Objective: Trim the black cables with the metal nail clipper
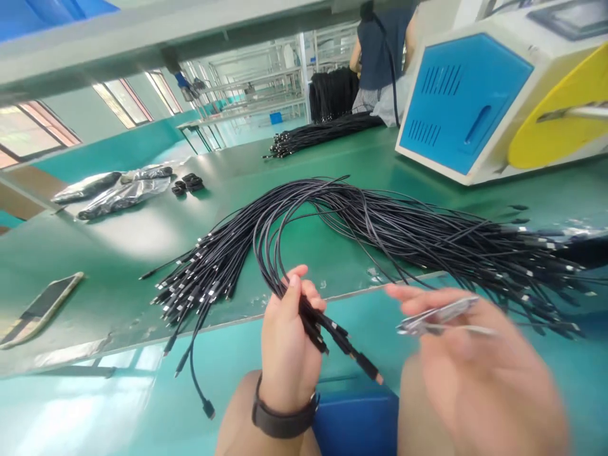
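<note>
My left hand [292, 335] is closed around several black cables [270, 253] near their connector ends. Their plugs [365, 366] stick out below the fist, pointing down and right. My right hand [479, 361], smeared by motion, grips a thin silvery metal tool [437, 316] whose exact kind is too blurred to tell. That tool is apart from the plugs, to their right. The gripped cables loop up to a big bundle of black cables [403, 218] lying in an arch across the green table [228, 180], with connector ends at both sides.
A phone [42, 309] lies at the table's left. Behind it are plastic-wrapped packs [123, 190] and small coiled cables [189, 183]. A machine with a blue panel [463, 101] and yellow disc stands at the right. Another cable bundle [323, 133] and a person [384, 50] are farther back.
</note>
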The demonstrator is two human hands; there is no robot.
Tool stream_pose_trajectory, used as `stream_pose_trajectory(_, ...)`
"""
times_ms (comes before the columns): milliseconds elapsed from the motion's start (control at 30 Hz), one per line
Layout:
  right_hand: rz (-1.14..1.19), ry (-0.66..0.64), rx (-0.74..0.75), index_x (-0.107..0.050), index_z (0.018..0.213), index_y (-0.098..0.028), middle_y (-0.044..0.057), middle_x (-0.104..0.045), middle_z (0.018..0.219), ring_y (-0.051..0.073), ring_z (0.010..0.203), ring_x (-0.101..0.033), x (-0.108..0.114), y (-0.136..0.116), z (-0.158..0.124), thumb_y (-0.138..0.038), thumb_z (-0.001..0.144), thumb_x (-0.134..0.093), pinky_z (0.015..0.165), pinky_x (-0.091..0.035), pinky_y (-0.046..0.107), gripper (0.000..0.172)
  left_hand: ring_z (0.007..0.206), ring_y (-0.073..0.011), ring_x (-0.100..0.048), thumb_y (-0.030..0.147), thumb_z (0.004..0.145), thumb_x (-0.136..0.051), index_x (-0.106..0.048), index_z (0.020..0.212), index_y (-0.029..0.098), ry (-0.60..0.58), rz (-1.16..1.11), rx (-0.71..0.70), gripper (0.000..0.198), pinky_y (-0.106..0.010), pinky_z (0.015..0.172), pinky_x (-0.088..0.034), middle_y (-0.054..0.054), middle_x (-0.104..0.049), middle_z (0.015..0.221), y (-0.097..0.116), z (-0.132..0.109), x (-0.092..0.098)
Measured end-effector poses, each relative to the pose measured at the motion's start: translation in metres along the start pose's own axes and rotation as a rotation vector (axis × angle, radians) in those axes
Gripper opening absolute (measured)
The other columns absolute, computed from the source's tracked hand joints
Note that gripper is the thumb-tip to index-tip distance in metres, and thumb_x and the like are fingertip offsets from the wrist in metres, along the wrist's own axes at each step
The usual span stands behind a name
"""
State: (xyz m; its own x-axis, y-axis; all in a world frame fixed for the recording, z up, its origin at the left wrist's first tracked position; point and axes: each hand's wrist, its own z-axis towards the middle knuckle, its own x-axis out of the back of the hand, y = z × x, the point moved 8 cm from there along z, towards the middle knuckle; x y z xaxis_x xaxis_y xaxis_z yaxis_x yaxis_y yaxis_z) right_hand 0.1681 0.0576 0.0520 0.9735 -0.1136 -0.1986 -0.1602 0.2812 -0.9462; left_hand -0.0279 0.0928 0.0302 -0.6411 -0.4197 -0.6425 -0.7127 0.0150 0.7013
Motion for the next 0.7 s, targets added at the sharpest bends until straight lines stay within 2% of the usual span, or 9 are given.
stream_pose_trajectory(100, 0.117, -0.001, 0.070, -0.068, 0.100, -0.029, 0.006, -0.066, 0.102, 0.027, 0.123, -0.055, -0.036, -0.004, -0.004, -0.038, 0.091, -0.061, 0.098, -0.051, 0.039, 0.015, 0.057, -0.0036, -0.058, 0.016, 0.095, -0.054, -0.064, 0.101, 0.013, 0.093, -0.147, 0.012, 0.012, -0.016, 0.059, -0.052, 0.003, -0.059, 0.070, 0.005, 0.004, -0.009)
stream_pose_trajectory(167, 0.173, 0.032, 0.097, -0.068, 0.100, -0.028, 0.005, -0.066, 0.102, 0.024, 0.121, -0.056, -0.048, -0.003, -0.004, -0.036, 0.092, -0.060, 0.098, -0.051, 0.035, 0.014, 0.066, -0.0052, -0.064, 0.015, 0.096, -0.052, -0.065, 0.101, 0.014, 0.149, -0.201, 0.042, 0.013, -0.018, 0.069, -0.056, 0.000, -0.064, 0.077, 0.002, 0.000, -0.011)
stream_pose_trajectory(233, 0.230, 0.049, 0.080, -0.066, 0.101, -0.026, 0.006, -0.064, 0.104, 0.022, 0.116, -0.058, -0.056, 0.002, -0.001, -0.033, 0.094, -0.058, 0.097, -0.052, 0.034, 0.013, 0.081, -0.0096, -0.070, 0.020, 0.096, -0.054, -0.066, 0.103, 0.015, 0.157, -0.198, 0.053, 0.015, -0.023, 0.080, -0.058, -0.004, -0.070, 0.090, -0.002, -0.008, -0.013)
stream_pose_trajectory(300, 0.277, 0.046, 0.046, -0.064, 0.103, -0.026, 0.006, -0.063, 0.107, 0.021, 0.111, -0.061, -0.059, 0.007, 0.004, -0.031, 0.095, -0.056, 0.093, -0.053, 0.034, 0.013, 0.097, -0.0157, -0.070, 0.026, 0.095, -0.056, -0.067, 0.109, 0.018, 0.084, -0.147, 0.074, 0.019, -0.027, 0.087, -0.057, -0.008, -0.072, 0.106, -0.007, -0.017, -0.015)
stream_pose_trajectory(367, 0.296, 0.045, 0.030, -0.062, 0.104, -0.026, 0.006, -0.063, 0.107, 0.020, 0.106, -0.062, -0.059, 0.010, 0.010, -0.031, 0.096, -0.055, 0.086, -0.056, 0.032, 0.012, 0.109, -0.0213, -0.067, 0.030, 0.092, -0.061, -0.067, 0.115, 0.020, -0.070, -0.070, 0.126, 0.026, -0.031, 0.092, -0.055, -0.010, -0.071, 0.117, -0.013, -0.024, -0.019)
stream_pose_trajectory(467, 0.252, 0.091, 0.018, -0.061, 0.104, -0.026, 0.006, -0.063, 0.110, 0.019, 0.103, -0.063, -0.052, 0.014, 0.018, -0.033, 0.096, -0.055, 0.083, -0.056, 0.029, 0.013, 0.115, -0.0270, -0.064, 0.031, 0.084, -0.071, -0.069, 0.113, 0.018, -0.284, 0.106, 0.168, 0.032, -0.036, 0.098, -0.050, -0.012, -0.071, 0.117, -0.019, -0.030, -0.019)
stream_pose_trajectory(600, 0.113, 0.194, 0.013, -0.062, 0.104, -0.024, 0.007, -0.064, 0.114, 0.020, 0.109, -0.062, -0.043, 0.018, 0.023, -0.039, 0.092, -0.059, 0.087, -0.054, 0.027, 0.019, 0.105, -0.0289, -0.067, 0.036, 0.079, -0.075, -0.075, 0.093, 0.016, -0.335, 0.294, 0.047, 0.024, -0.040, 0.097, -0.048, -0.012, -0.075, 0.103, -0.019, -0.022, -0.008)
stream_pose_trajectory(700, 0.091, 0.220, -0.006, -0.063, 0.101, -0.023, 0.008, -0.065, 0.113, 0.022, 0.110, -0.062, -0.044, 0.022, 0.023, -0.043, 0.091, -0.060, 0.086, -0.056, 0.029, 0.022, 0.092, -0.0283, -0.070, 0.039, 0.065, -0.085, -0.075, 0.080, 0.016, -0.301, 0.173, 0.033, 0.029, -0.039, 0.090, -0.051, -0.011, -0.077, 0.089, -0.032, -0.015, -0.001)
